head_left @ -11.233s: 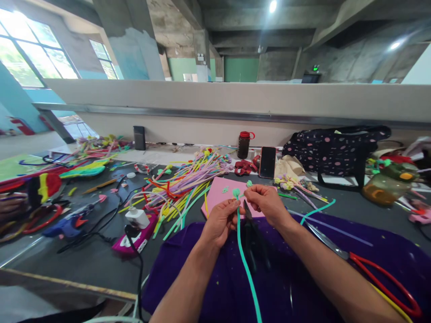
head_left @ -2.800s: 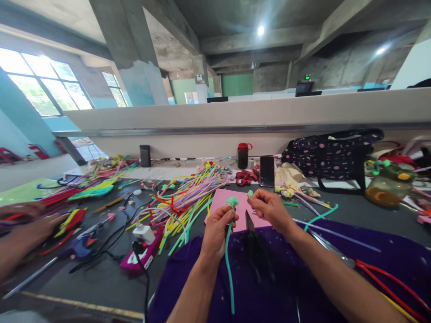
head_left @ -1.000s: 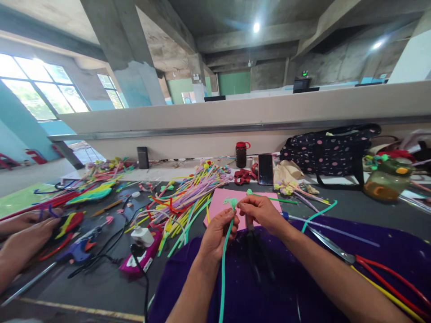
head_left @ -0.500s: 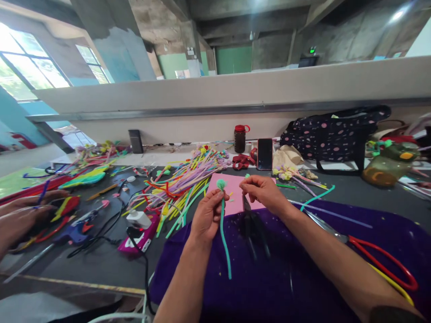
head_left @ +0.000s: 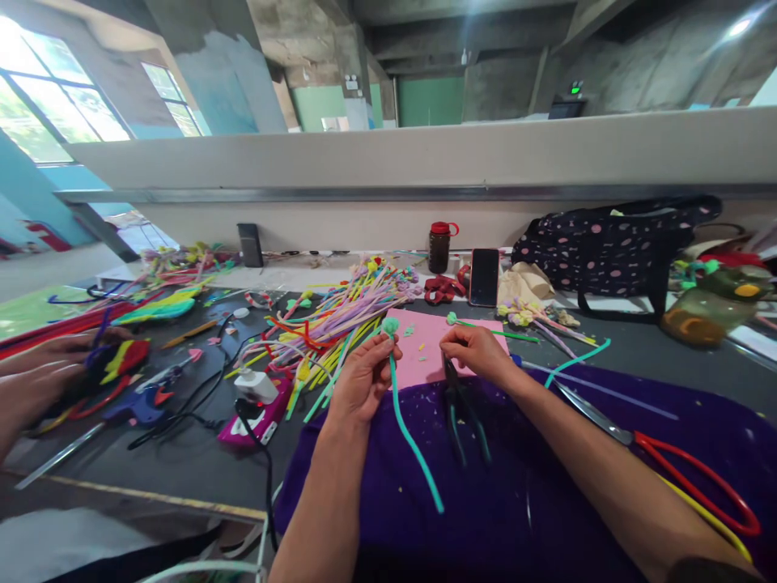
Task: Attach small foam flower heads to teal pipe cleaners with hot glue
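My left hand [head_left: 366, 372] pinches a teal pipe cleaner [head_left: 408, 429] just below its fluffy mint-green ball [head_left: 390, 325]; the long stem hangs down over the purple cloth [head_left: 388, 486]. To its right, the fingertips of my right hand [head_left: 477, 350] are pressed together, and whatever is in them is too small or hidden to make out. Just beneath those fingers lie dark pliers [head_left: 460, 409], their jaws pointing away from me. Small green and yellow bits rest on the pink sheet [head_left: 401, 372]. Behind my right hand lies another green-stemmed ball [head_left: 452, 318].
Large red-handled scissors [head_left: 634, 438] lie beside my right forearm. Bundled pipe cleaners [head_left: 364, 304], a phone [head_left: 484, 277] and a bottle [head_left: 439, 247] stand or lie behind. At left are a power strip [head_left: 258, 421], a glue gun [head_left: 142, 402] and another person's hands [head_left: 45, 368].
My left hand has shifted slightly left with the pipe cleaner, whose stem now swings toward the right. My right hand has moved slightly down and right, still pinched. The view has shifted a little.
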`<state>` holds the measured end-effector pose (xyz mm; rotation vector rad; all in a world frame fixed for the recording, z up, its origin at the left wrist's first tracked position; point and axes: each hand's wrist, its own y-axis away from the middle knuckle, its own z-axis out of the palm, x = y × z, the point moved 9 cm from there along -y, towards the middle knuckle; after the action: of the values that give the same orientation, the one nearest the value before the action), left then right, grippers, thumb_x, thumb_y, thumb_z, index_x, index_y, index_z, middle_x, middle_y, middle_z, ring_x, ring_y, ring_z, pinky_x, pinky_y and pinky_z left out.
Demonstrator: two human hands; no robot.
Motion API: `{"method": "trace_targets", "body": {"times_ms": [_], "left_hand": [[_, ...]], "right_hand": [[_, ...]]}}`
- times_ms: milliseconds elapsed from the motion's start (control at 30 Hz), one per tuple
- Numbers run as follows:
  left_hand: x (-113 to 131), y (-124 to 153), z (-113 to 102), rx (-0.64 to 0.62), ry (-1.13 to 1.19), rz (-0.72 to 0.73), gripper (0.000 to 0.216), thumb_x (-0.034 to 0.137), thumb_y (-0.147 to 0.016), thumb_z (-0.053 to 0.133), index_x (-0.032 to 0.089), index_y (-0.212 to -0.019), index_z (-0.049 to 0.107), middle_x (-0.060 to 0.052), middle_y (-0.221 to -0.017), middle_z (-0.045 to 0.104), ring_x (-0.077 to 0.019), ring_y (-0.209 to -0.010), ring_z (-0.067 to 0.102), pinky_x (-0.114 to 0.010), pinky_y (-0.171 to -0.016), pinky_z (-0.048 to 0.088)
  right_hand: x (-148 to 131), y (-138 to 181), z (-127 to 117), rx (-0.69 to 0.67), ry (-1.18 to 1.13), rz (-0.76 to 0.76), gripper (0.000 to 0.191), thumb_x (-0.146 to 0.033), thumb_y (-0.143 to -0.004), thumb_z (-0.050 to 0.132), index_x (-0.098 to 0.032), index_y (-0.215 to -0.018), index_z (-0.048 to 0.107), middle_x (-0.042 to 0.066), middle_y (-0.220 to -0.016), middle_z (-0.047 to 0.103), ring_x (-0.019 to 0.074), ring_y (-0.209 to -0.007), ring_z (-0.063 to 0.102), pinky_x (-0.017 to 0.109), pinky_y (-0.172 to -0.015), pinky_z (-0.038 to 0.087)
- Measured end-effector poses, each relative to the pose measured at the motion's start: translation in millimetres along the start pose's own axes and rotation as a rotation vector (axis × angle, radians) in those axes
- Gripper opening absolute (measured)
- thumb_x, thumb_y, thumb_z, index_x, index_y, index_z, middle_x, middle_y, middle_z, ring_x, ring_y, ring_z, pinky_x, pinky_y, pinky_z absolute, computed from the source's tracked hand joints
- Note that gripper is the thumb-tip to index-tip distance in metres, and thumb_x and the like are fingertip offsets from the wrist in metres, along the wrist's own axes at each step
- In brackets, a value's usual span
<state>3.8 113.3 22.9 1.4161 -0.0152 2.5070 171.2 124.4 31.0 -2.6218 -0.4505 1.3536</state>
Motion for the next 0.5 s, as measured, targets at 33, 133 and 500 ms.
{"method": "trace_targets", "body": {"times_ms": [33, 133, 500], "left_hand": [[2, -1, -4, 0.008, 0.006, 0.000, 0.019, 0.019, -0.063, 0.066, 0.012, -0.077, 0.055, 0.004, -0.057, 0.057, 0.0012, -0.031, 0.036, -0.008, -0.026, 0.023], [8, -6, -13, 0.022, 0.019, 0.013, 0.020, 0.020, -0.061, 0.066, 0.012, -0.077, 0.056, 0.004, -0.055, 0.057, -0.0009, -0.034, 0.042, -0.009, -0.027, 0.025], [4, -15, -43, 0.102, 0.058, 0.080, 0.027, 0.025, -0.060, 0.067, 0.012, -0.082, 0.058, 0.004, -0.056, 0.057, -0.0011, -0.034, 0.042, -0.010, -0.028, 0.024]], "right_hand": [[-1, 1, 1, -0.004, 0.040, -0.010, 0.017, -0.024, -0.073, 0.048, -0.015, -0.070, 0.062, 0.000, -0.062, 0.060, 0.0099, -0.051, 0.053, 0.020, -0.050, 0.038], [-1, -4, 10, -0.081, 0.217, -0.011, 0.022, -0.025, -0.078, 0.044, -0.014, -0.074, 0.063, 0.001, -0.067, 0.063, 0.0101, -0.053, 0.056, 0.019, -0.051, 0.038], [13, -85, 65, -0.306, 0.789, 0.019, 0.045, -0.026, -0.063, 0.069, -0.020, -0.106, 0.058, 0.013, -0.104, 0.057, 0.0266, -0.093, 0.055, 0.028, -0.069, 0.040]]}}
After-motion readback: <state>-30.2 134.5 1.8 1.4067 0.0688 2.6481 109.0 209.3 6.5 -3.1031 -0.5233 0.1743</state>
